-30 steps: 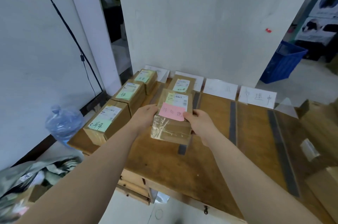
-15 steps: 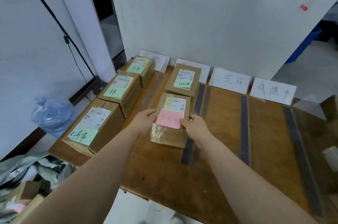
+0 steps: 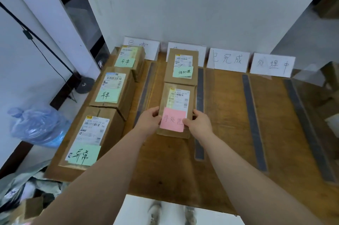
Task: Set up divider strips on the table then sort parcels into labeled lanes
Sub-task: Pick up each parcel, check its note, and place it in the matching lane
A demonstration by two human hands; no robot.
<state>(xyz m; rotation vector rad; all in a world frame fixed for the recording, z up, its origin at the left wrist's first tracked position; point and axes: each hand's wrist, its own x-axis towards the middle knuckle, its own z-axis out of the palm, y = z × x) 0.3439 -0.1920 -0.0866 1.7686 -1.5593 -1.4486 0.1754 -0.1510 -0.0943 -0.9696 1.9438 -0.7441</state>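
Both hands hold one parcel (image 3: 177, 99) at its near end: the left hand (image 3: 149, 122) grips its left side, and the right hand (image 3: 199, 123) grips its right side, thumb on the pink note (image 3: 172, 119) stuck on top. The parcel lies lengthwise between two dark divider strips (image 3: 200, 85), in the second lane from the surface's (image 3: 227, 133) left edge, just nearer than a green-noted parcel (image 3: 182, 67). Three boxes (image 3: 111, 88) line the left edge, and label cards (image 3: 228, 59) stand along the far edge.

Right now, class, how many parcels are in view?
5. Leftmost lane: near parcel, middle parcel, far parcel. Second lane: rear parcel, and pink-noted parcel held by left hand and right hand. Others may hide at right.
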